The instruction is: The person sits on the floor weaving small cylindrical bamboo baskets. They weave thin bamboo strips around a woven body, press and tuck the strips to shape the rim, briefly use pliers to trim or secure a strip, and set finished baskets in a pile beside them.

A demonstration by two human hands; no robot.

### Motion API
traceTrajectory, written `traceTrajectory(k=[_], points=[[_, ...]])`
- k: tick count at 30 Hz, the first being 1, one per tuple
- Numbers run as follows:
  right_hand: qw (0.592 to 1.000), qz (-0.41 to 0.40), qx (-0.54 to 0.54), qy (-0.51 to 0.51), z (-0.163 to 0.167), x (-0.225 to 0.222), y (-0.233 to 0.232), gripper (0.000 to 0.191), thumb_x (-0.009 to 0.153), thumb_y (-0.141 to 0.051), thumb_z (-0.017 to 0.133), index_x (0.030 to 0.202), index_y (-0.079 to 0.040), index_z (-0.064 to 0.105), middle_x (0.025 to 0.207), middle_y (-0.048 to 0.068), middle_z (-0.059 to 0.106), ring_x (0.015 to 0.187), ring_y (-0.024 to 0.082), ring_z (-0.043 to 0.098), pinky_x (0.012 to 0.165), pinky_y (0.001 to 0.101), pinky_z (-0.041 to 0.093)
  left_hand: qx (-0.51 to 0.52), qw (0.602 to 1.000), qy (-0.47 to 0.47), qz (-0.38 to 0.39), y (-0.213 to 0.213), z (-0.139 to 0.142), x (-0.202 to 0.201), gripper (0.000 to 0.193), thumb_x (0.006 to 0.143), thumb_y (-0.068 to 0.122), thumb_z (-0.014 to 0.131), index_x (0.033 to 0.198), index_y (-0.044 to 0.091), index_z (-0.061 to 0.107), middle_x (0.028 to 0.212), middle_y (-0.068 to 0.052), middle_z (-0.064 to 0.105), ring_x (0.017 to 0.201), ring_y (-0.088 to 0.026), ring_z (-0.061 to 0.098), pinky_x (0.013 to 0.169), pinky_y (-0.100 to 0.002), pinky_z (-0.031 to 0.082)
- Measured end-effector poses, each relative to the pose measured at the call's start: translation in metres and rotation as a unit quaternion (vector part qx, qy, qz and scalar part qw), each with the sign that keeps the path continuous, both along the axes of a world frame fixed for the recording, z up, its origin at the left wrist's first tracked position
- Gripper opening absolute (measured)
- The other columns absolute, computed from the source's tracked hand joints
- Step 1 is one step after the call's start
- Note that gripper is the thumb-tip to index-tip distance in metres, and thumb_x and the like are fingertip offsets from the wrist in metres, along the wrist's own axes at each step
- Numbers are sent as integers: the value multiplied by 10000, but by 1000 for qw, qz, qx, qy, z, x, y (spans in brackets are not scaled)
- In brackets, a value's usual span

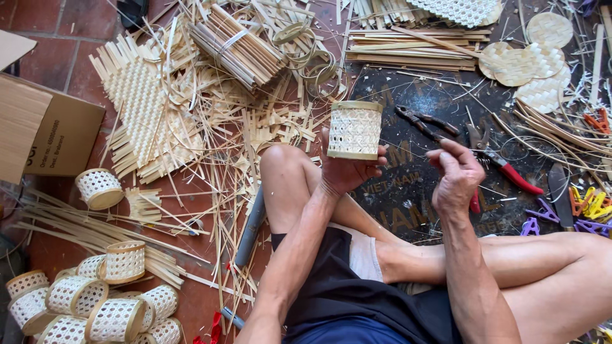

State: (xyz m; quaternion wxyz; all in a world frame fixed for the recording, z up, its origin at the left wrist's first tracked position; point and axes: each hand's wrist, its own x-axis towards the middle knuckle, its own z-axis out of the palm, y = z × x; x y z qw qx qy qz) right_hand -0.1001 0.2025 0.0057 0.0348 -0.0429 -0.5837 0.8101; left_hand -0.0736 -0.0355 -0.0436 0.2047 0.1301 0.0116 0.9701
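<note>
Fingers of my left hand [347,171] curl up from below around the base of a small woven bamboo cylinder [354,130], thumb on the right side, holding it upright just past my left knee. My right hand [458,178] hangs a little to the right of it, fingertips drawn together as if pinching something thin; I cannot tell whether a strand is between them. The cylinder is open lattice weave with a solid band at top and bottom, and I see nothing inside it.

To do this well, I judge the left grip should stay low on the bottom band so the lattice wall is not crushed, and the right fingertips should work at the rim rather than pressing on the weave.

Just beyond my right fingers lie dark pliers [426,121] and red-handled cutters [503,167] on a black mat [408,191]. Farther right are coloured plastic clips [590,204], and above them round woven discs [529,64]. Beyond the cylinder sits a tied bundle of bamboo strips [236,48] and a flat woven sheet [143,105] among loose slivers. Far to the left of my left hand a cardboard box [44,127] stands, its contents hidden, and near it a heap of finished woven cylinders [95,306], all seemingly empty.
</note>
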Motion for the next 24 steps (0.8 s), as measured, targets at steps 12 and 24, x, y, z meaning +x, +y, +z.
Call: traceTrajectory(k=[12,24], points=[[995,91,36,20,-13,12,-4,232,1001,18,585,1208,63,679,974,128,743,902,166,712,867,288,570,-51,998,-24,13,8,7,5,1112,906,862,449,1600,-2,370,1477,-311,556,1321,-439,603,1044,-572,531],[981,188,-11,39,20,15,8,673,1045,-542,481,1386,23,608,1350,139,673,1242,176,652,1098,332,496,-661,645,145,355,44,16,14,1116,611,263,981,1549,88,403,1630,-190,348,1504,-324,377,1203,-442,398]])
